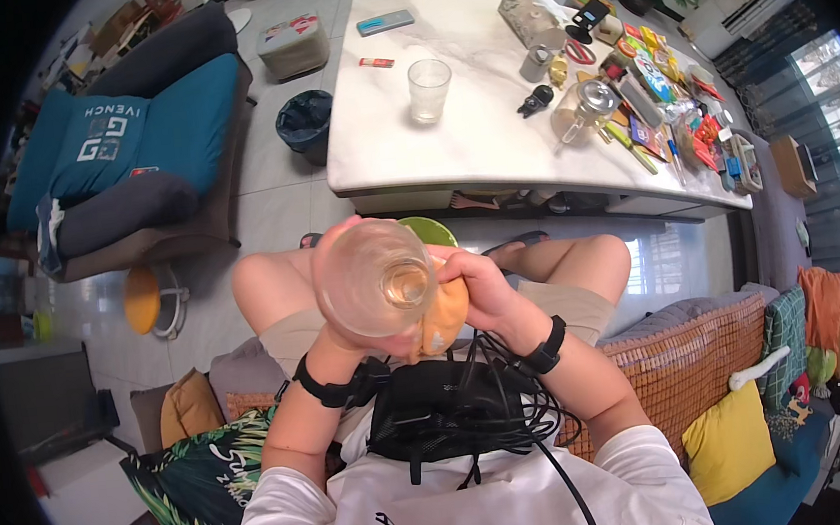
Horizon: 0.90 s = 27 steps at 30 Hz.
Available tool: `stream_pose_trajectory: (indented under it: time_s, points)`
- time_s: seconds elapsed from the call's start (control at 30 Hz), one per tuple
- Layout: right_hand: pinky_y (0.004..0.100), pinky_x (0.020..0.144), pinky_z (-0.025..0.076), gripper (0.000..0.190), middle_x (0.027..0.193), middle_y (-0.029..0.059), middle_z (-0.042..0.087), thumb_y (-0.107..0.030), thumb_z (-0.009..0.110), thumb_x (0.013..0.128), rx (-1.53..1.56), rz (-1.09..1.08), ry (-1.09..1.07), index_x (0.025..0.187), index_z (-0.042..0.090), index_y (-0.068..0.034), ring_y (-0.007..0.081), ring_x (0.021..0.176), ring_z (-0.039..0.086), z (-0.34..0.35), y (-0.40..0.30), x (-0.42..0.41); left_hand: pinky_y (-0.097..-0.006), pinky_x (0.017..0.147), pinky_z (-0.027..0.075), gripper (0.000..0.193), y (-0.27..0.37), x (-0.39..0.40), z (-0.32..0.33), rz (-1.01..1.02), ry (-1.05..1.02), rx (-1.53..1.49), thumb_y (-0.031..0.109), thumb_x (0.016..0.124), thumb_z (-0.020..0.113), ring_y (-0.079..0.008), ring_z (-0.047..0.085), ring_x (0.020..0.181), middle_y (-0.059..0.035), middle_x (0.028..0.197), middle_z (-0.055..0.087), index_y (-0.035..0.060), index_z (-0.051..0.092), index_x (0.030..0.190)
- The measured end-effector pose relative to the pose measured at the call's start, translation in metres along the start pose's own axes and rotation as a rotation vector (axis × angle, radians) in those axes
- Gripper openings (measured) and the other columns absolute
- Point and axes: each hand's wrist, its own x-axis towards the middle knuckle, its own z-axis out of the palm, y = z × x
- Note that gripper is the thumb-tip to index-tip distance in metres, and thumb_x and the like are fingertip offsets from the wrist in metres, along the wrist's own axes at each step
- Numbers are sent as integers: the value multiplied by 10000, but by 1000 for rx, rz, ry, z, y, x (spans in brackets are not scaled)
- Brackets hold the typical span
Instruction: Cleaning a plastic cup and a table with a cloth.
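Over my lap, my left hand is wrapped around a clear drinking glass, its wide mouth tilted up towards the camera. My right hand pinches an orange cloth against the glass's right side, near its base. Much of my left hand shows only through or behind the glass. Past my knees, a second clear glass stands upright on the white marble-patterned table. Part of a green round container shows on the floor behind my hands.
A lidded glass teapot, a grey metal cup, a tissue box and many packets crowd the table's right side. A lined waste bin stands left of the table. Black cables hang from a pouch on my front.
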Motion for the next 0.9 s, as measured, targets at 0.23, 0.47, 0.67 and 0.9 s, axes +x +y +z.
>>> stream_pose_trajectory:
  time_s: [0.23,0.47,0.67,0.9]
  points:
    - [346,996,465,582,1248,186,597,-67,443,778,13,13,-34,1340,474,80,255,1123,597,-2,3,-5,-422,932,508,1104,-6,14,-13,39,-53,-2,475,595,859,-308,597,1102,-197,1264,509,25,255,1403]
    - [346,983,473,587,1258,187,584,-45,441,771,15,-11,98,1344,475,79,247,1111,600,7,0,-1,-411,930,512,1080,4,21,-12,109,101,137,478,620,837,-312,599,1104,-218,1251,512,-13,253,1385]
    - [337,983,469,583,1244,178,596,-34,450,765,-10,8,63,1336,490,73,238,1114,599,4,5,2,-452,926,517,1191,-1,7,-7,-54,50,240,685,593,800,-332,602,1080,-211,1264,490,3,251,1401]
    - [364,990,483,585,1231,192,610,-37,458,741,-73,-14,110,1314,498,74,271,1109,615,3,-4,-15,-412,968,485,1064,-3,26,-7,77,225,232,433,669,835,-270,566,1123,-188,1263,501,-25,226,1412]
